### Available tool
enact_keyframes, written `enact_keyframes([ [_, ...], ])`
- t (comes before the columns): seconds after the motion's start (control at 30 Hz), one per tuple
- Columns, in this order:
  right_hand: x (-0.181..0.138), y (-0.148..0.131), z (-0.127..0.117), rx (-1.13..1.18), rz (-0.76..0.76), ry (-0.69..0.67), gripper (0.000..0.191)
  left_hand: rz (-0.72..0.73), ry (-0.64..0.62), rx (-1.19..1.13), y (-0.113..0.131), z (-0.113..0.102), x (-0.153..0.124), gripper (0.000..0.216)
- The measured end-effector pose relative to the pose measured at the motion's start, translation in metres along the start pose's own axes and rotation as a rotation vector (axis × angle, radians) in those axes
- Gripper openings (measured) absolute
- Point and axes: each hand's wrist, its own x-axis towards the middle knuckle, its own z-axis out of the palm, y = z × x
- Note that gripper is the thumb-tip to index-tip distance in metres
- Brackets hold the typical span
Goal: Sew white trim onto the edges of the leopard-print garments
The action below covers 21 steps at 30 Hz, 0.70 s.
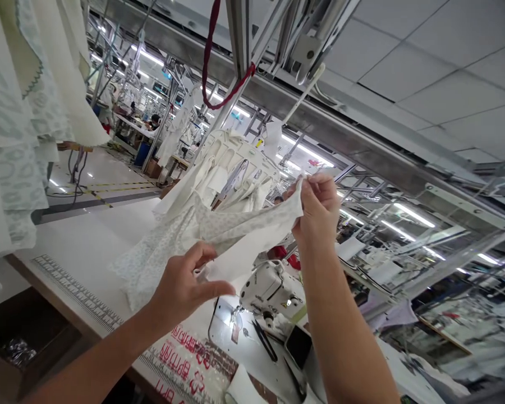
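Note:
I hold a pale patterned piece of fabric (219,227) up in the air over the work table. My right hand (317,205) pinches its upper corner, raised high with the fingers closed on the cloth. My left hand (185,283) is lower and grips the lower edge between thumb and fingers. The cloth hangs slack between both hands and drapes down to the left. Below it stands a white sewing machine (271,292).
A white table (76,247) with a printed ruler strip along its edge lies below. Black scissors (264,339) lie near the machine. Pale garments (21,112) hang at the left. A hanger rail (320,120) crosses overhead; other workstations fill the background.

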Motion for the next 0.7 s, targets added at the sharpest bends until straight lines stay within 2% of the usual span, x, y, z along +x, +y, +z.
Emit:
enact_keyframes([
  [0.07,-0.003,0.005,-0.003,-0.035,-0.009,0.021,0.018,0.183,0.0,0.2,0.008,-0.004,-0.001,0.016],
  [0.17,-0.012,0.015,-0.007,-0.073,-0.038,0.042,0.018,0.529,0.043,0.371,0.029,-0.006,0.004,0.013],
  [0.27,-0.024,0.021,-0.007,-0.076,-0.049,0.028,0.019,0.708,-0.064,0.446,0.043,0.0,0.016,0.011],
  [0.33,-0.031,0.022,-0.004,-0.053,-0.046,0.006,0.019,0.659,-0.179,0.376,0.039,0.009,0.025,0.012],
  [0.4,-0.035,0.02,-0.002,-0.018,-0.037,-0.016,0.018,0.522,-0.202,0.252,0.027,0.019,0.029,0.016],
  [0.47,-0.038,0.018,0.0,0.016,-0.024,-0.027,0.019,0.387,-0.161,0.173,0.013,0.027,0.027,0.023],
  [0.57,-0.04,0.016,-0.001,0.051,0.0,-0.026,0.019,0.299,-0.079,0.146,0.004,0.029,0.015,0.027],
  [0.63,-0.041,0.016,-0.004,0.068,0.015,-0.021,0.019,0.287,-0.002,0.122,0.005,0.022,0.007,0.022],
  [0.7,-0.042,0.017,-0.007,0.086,0.033,-0.019,0.02,0.341,0.085,0.11,0.007,0.012,0.003,0.012],
])
